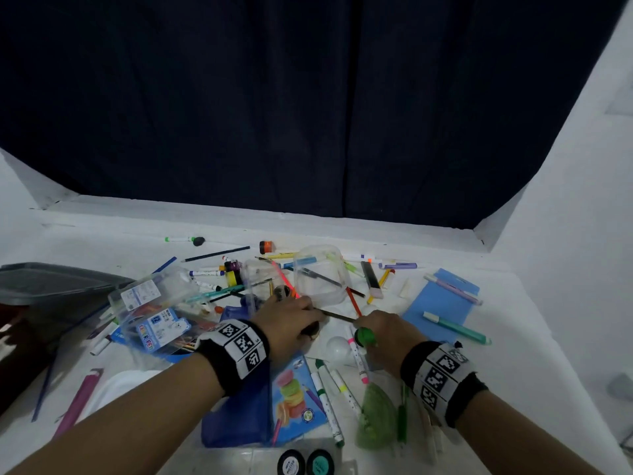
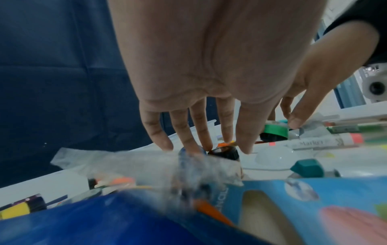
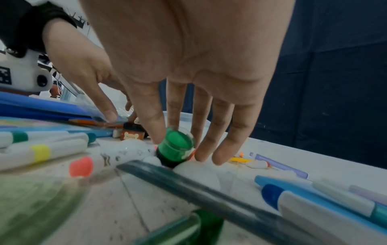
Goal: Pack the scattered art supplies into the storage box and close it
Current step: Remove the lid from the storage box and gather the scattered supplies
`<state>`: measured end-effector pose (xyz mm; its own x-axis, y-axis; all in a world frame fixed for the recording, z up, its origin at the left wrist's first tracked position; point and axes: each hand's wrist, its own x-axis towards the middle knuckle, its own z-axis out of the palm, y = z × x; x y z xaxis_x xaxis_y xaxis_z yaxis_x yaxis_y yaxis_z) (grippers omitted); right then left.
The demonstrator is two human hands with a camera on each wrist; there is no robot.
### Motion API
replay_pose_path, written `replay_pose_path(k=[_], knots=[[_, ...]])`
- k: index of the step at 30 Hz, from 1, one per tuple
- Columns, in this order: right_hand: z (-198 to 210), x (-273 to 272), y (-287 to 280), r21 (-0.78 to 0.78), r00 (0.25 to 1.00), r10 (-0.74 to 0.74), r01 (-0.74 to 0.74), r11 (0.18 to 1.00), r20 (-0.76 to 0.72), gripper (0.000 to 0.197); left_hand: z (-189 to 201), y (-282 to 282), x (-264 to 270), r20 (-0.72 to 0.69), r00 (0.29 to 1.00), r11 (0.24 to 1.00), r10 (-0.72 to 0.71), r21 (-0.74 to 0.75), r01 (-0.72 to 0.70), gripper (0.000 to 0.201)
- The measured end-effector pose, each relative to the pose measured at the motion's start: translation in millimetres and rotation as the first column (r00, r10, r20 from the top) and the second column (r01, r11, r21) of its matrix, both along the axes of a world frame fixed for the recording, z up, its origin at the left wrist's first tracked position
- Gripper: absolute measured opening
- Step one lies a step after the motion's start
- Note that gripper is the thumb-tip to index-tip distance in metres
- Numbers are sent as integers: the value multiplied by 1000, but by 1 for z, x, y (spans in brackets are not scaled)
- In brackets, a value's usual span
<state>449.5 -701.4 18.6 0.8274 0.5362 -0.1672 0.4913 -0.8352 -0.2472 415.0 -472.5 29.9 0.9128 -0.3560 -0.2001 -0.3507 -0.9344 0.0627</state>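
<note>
Desk [image 1: 102, 241] w/ supplies scattered all over. Clear tub [image 1: 322, 275] stands far centre, open-topped, a dark pen or pencil lying inside; what else is in it I can't tell. Left of it a clear pen case [image 1: 150, 310], lying tilted, packed w/ colour pens. Grey box [image 1: 44, 279] at far left edge, contents not visible. Two lidded paint pots [image 1: 305, 462] in a clear tray at near edge.

Left hand [image 1: 291, 320] reaches down, fingers [image 2: 227, 122] straight and spread, tips touching a small dark-capped jar [image 2: 224, 153]; not gripping it. Right hand [image 1: 387, 332] just right of it, fingers extended, thumb and fingertips on either side of a green jar [image 3: 176, 145] on the desk, touching; firm grip not clear. Markers [image 1: 329, 399] and blue card [image 1: 442, 303] nearby.
</note>
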Motion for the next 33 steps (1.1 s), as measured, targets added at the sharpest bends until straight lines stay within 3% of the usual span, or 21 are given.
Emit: replay_pose_path(k=[3, 9, 13, 16, 21, 27, 30, 33], knots=[[-5, 4, 4, -56, 999, 25, -22, 998, 37, 18, -9, -5, 5, 38, 999, 1000, -14, 17, 13, 45], [-7, -1, 2, -53, 999, 3, -1, 999, 47, 37, -22, -3, 7, 74, 997, 998, 0, -65, 5, 37], [-2, -8, -3, 55, 998, -60, 59, 997, 11, 34, -19, 4, 2, 61, 998, 989, 17, -146, -8, 39], [8, -18, -4, 227, 994, -109, 105, 968, 8, 19, -7, 14, -11, 34, 998, 944, 57, -326, -43, 37], [32, -49, 2, 608, 982, -184, 178, 773, -53, 18, 25, 30, -59, 115, 982, 795, 147, -604, -48, 30], [53, -103, 18, 825, 924, -45, 360, 436, -379, 24, 55, 38, -128, 89, 958, 594, 273, -799, -95, 28], [53, -129, 27, 827, 875, 65, 427, 365, -480, 26, 57, 46, -161, 42, 945, 504, 325, -853, -136, 29], [46, -156, 36, 825, 878, 97, 395, 404, -468, 19, 48, 52, -194, 4, 939, 467, 345, -868, -168, 28]])
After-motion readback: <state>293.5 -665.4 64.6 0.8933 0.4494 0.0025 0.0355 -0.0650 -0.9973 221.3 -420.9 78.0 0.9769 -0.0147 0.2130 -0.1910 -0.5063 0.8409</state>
